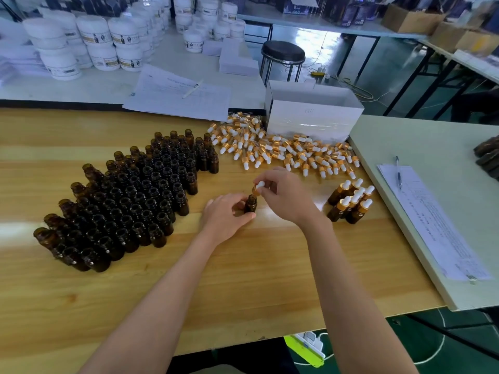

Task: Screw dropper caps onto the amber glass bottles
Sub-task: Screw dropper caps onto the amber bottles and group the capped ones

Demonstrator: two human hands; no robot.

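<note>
My left hand (pixel 226 213) grips a small amber glass bottle (pixel 251 204) that stands upright on the wooden table (pixel 243 279). My right hand (pixel 287 195) pinches a dropper cap (pixel 258 188) with a gold collar and white bulb, tilted just above the bottle's open neck. A dense block of several open amber bottles (pixel 127 203) stands to the left. A pile of loose dropper caps (pixel 283 151) lies behind the hands. Several capped bottles (pixel 351 202) stand grouped to the right.
A white cardboard box (pixel 313 114) sits behind the cap pile. Paper sheets with a pen (pixel 178 94) lie at the back. A grey side table (pixel 432 147) on the right carries a form and a pen (pixel 399 172). White jars (pixel 91 44) are stacked far back, near a black stool (pixel 283 54).
</note>
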